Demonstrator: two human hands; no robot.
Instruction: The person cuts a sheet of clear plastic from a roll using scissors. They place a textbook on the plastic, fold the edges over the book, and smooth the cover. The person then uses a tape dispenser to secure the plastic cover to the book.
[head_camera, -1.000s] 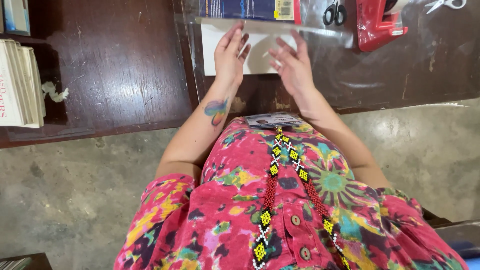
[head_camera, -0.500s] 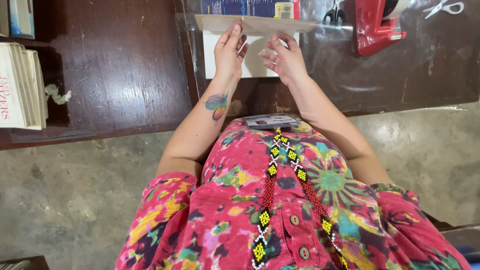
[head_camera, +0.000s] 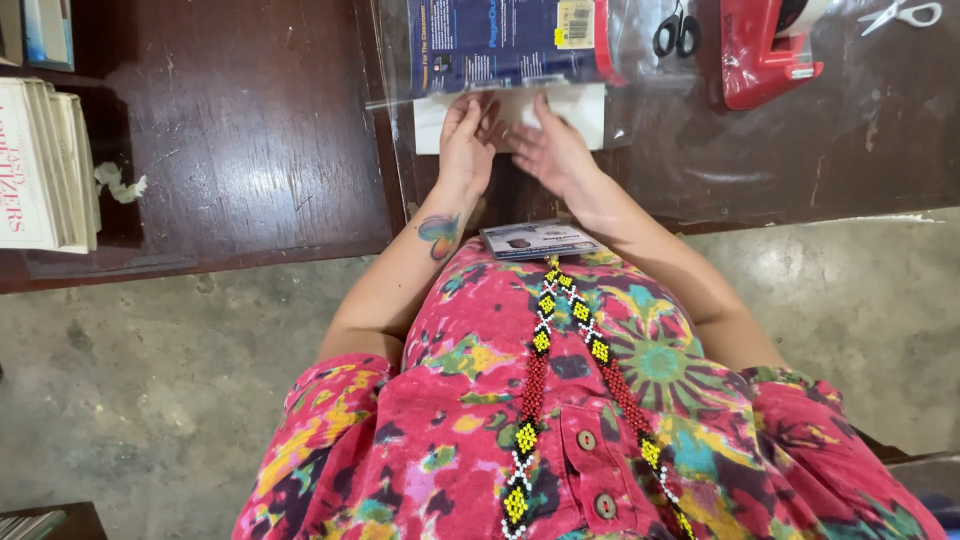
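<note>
Dark wooden bench (head_camera: 250, 150) is carrying everything: near its front edge, left hand (head_camera: 466, 145) and right hand (head_camera: 552, 152) are lying open, fingers pressing flat on white paper (head_camera: 580, 105). Beyond are sitting a blue package (head_camera: 500, 45), scissors (head_camera: 678, 30) and a red tape dispenser (head_camera: 765, 55).

Dark brown wooden table (head_camera: 250, 150), stack of cream-spined books (head_camera: 45, 165) at its left edge, crumpled white paper scrap (head_camera: 120, 183) beside them, black-handled scissors (head_camera: 677, 30), red plastic tape dispenser (head_camera: 765, 55), white-handled scissors (head_camera: 900, 14), grey concrete floor (head_camera: 150, 400)
</note>
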